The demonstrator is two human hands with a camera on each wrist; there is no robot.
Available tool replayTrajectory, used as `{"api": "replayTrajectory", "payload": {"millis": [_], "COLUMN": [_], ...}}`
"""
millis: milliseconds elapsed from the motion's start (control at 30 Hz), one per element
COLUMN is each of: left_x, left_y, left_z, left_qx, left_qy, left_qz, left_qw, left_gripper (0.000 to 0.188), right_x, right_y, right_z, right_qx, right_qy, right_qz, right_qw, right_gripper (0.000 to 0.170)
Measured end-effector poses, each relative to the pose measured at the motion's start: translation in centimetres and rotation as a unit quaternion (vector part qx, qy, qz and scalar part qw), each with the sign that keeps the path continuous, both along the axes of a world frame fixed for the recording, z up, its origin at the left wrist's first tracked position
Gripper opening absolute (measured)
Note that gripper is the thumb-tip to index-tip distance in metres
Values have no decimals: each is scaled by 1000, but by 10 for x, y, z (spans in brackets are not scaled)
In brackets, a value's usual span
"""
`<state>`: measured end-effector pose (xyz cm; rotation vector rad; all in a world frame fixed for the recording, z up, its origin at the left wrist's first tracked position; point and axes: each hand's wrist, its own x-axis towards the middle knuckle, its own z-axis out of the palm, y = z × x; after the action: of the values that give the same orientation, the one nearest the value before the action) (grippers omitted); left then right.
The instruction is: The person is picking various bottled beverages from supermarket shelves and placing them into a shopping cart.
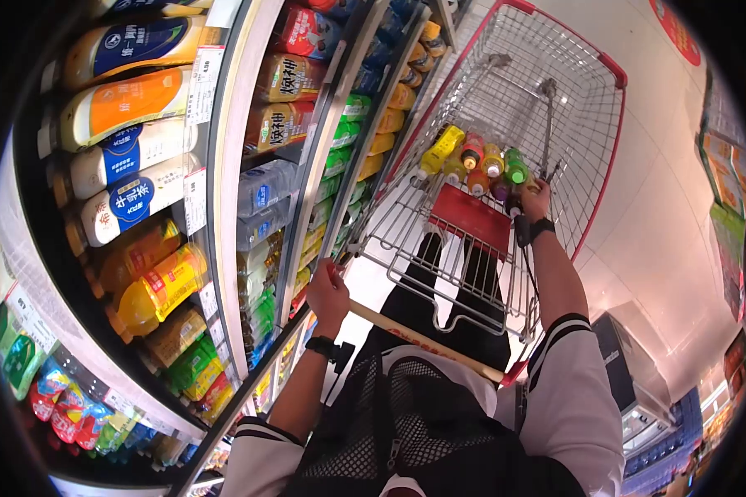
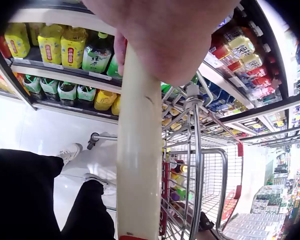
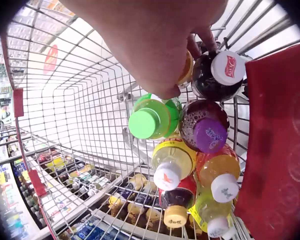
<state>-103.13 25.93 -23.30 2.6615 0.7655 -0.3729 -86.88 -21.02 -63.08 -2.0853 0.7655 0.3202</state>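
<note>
My left hand (image 1: 328, 295) grips one end of the pale shopping cart handle (image 1: 423, 338), which runs away from the fingers in the left wrist view. Inside the cart, my right hand (image 1: 536, 200) holds an orange bottle (image 3: 187, 69) between thumb and fingers; the hand hides most of it. Beside that bottle are a dark drink bottle with a white cap (image 3: 227, 70), a purple-capped bottle (image 3: 210, 134) and a green-capped bottle (image 3: 146, 123). Several more drinks stand close together, among them a yellow bottle (image 1: 443, 150) leaning at the group's left edge.
Drink shelves (image 1: 224, 149) run along the left, close to the wire cart (image 1: 618, 141). A red panel (image 1: 470, 220) borders the bottles on the near side. At the lower right stands a dark box-shaped unit (image 1: 622, 364) on the pale floor.
</note>
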Motion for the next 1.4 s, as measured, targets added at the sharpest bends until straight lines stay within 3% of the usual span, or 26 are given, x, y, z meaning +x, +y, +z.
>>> {"api": "replayTrajectory", "payload": {"millis": [67, 100, 133, 200, 300, 333, 367, 433, 467, 533, 633, 667, 733, 800, 933, 1000, 1133, 1267, 1400], "left_x": [13, 13, 9, 12, 5, 11, 4, 5, 5, 7, 6, 1, 1, -5, -42, -62, -84, -99, -96], "left_y": [0, -1, -3, -5, -7, -9, -5, -7, -7, -3, 6, 12, 10, 10, 15, 26, 59, 85, 103], "left_z": [-3, -2, 1, -3, -9, 0, -11, -10, -12, -10, -6, -19, -2, 28, 80, 103, 187, 218, 219], "left_qx": [19, 16, 11, 9, 41, 39, 34, -2, -27, -56, -84, -147, -153, -194, -238, -224, -181, -110, -77], "left_qy": [32, 17, 6, -22, -57, -48, -51, -96, -115, -112, -85, -116, -127, -139, -232, -270, -363, -458, -502], "left_qz": [33, 31, 30, 37, -2, -11, -4, 4, 21, 7, -44, -41, -70, -97, -130, -129, -66, -35, -1], "left_qw": [999, 999, 999, 999, 998, 998, 998, 995, 993, 992, 992, 981, 978, 966, 934, 928, 912, 881, 861], "left_gripper": [26, 25, 25, 22, 30, 35, 35, 31, 27, 26, 24, 29, 43, 58, 70, 68, 61, 71, 88], "right_x": [7, 25, 22, 29, 43, 21, 33, 34, 25, 13, -14, -20, -38, -56, -94, -106, -125, -132, -136], "right_y": [-4, 5, 3, -16, -19, -60, -33, -22, -23, 5, 37, 55, 83, 106, 202, 239, 328, 406, 464], "right_z": [-8, 53, 53, 36, 85, 11, 66, 102, 109, 208, 301, 345, 408, 448, 566, 574, 632, 660, 679], "right_qx": [59, 68, 71, 41, -13, 12, 208, 161, 190, 87, 108, 68, 28, 46, 83, 196, 195, 215, 250], "right_qy": [17, 75, 77, 64, 110, 47, 28, 18, -37, -29, -103, -114, -134, -255, -291, -297, -345, -415, -401], "right_qz": [-18, -8, -1, -6, 15, 131, -110, -111, -111, -51, -43, -17, 16, 96, 174, 211, 370, 464, 491], "right_qw": [998, 995, 995, 997, 994, 990, 972, 981, 975, 995, 988, 991, 990, 961, 937, 910, 840, 753, 732], "right_gripper": [77, 75, 75, 76, 79, 75, 76, 70, 67, 54, 52, 53, 54, 54, 58, 58, 59, 63, 63]}}
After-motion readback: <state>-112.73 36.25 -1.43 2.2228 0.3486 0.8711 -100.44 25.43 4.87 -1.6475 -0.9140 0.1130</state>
